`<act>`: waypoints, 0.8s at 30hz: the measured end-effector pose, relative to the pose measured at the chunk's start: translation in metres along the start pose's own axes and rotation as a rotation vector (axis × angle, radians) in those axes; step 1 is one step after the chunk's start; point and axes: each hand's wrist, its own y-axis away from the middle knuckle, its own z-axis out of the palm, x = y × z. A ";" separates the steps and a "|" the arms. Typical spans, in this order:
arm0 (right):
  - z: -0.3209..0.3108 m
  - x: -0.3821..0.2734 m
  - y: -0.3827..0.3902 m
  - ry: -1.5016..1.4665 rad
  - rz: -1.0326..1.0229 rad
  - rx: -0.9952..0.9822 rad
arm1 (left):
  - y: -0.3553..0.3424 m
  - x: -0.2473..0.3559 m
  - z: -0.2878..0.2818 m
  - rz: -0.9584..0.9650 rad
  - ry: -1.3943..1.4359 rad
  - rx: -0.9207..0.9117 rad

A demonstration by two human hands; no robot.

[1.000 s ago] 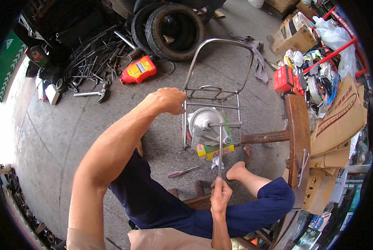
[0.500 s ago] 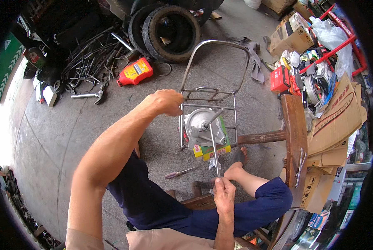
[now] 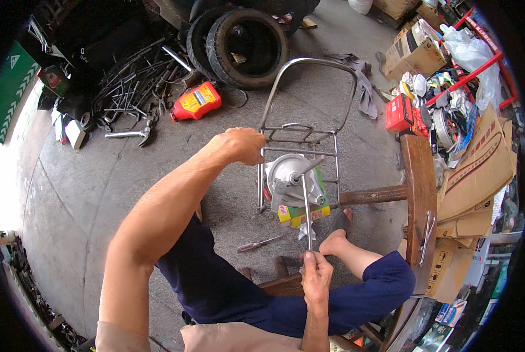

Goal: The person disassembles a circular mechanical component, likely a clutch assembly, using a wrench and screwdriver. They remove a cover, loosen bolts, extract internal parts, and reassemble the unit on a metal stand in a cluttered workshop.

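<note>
My right hand (image 3: 316,276) is closed around the lower end of a long metal wrench (image 3: 307,214). The wrench's upper end meets a shorter bar close to the axle of a silver wheel hub (image 3: 286,170). That hub lies inside the lower part of a metal rack (image 3: 337,154), above a green and yellow box (image 3: 302,215). My left hand (image 3: 244,145) is closed at the rack's left rail, its fingers curled against it. How far they wrap round the tube is hidden.
A screwdriver (image 3: 259,244) lies on the floor before me. A wooden bench (image 3: 420,205) carrying spanners stands at the right, near cardboard (image 3: 473,167). Farther off are tyres (image 3: 248,47), a red bottle (image 3: 197,101), a hammer (image 3: 134,135) and a red case (image 3: 398,114).
The whole view has shifted slightly, so things sit a little further right and lower. Both hands keep their places at the rack and the wrench.
</note>
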 end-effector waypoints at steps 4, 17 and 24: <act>0.001 0.001 0.006 -0.077 0.008 0.033 | -0.001 -0.002 -0.001 0.008 0.007 -0.007; 0.006 0.001 0.013 -0.292 0.154 0.028 | -0.003 -0.001 0.000 -0.029 0.010 -0.034; 0.010 0.015 0.002 -0.203 0.152 -0.022 | -0.005 0.004 0.000 -0.002 -0.004 -0.025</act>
